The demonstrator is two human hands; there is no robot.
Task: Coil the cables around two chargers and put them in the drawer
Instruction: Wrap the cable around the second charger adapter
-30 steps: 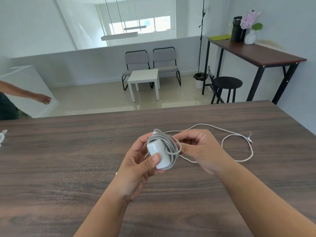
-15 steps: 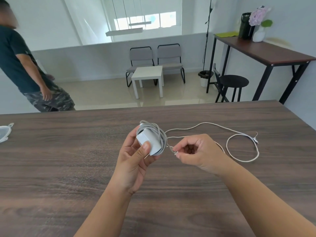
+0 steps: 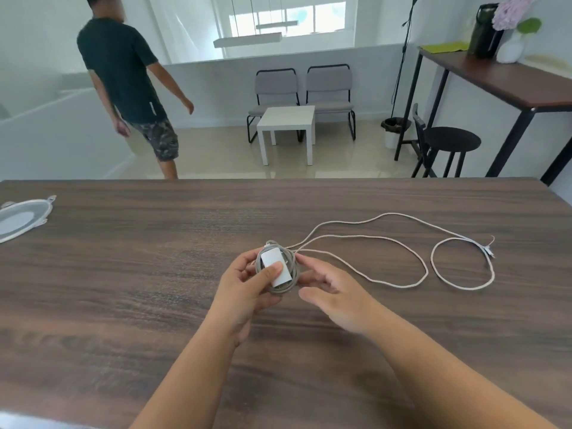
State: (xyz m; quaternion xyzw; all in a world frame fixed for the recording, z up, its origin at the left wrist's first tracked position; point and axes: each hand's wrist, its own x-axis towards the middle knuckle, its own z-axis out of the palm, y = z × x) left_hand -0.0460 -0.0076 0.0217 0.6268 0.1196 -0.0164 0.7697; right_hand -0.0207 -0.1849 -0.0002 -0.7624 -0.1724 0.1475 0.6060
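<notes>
A white charger (image 3: 276, 267) with grey cable wound round it sits in my left hand (image 3: 247, 289), thumb pressed on its face, above the dark wooden table (image 3: 123, 289). My right hand (image 3: 334, 292) is just right of the coil, fingers spread, fingertips near the wound cable; I cannot tell whether it pinches the strand. The loose white cable (image 3: 402, 243) runs right across the table in loops and ends in a plug (image 3: 489, 250). No drawer is in view.
A flat white oval object (image 3: 21, 218) lies at the table's left edge. Beyond the table a person (image 3: 130, 88) walks on the floor, near a small white table (image 3: 288, 125), two chairs, a black stool (image 3: 448, 144) and a high side table (image 3: 495, 78).
My right hand has opened and moved in beside the coil. The charger has turned in my left hand. The view has tilted, and the person behind has walked further right.
</notes>
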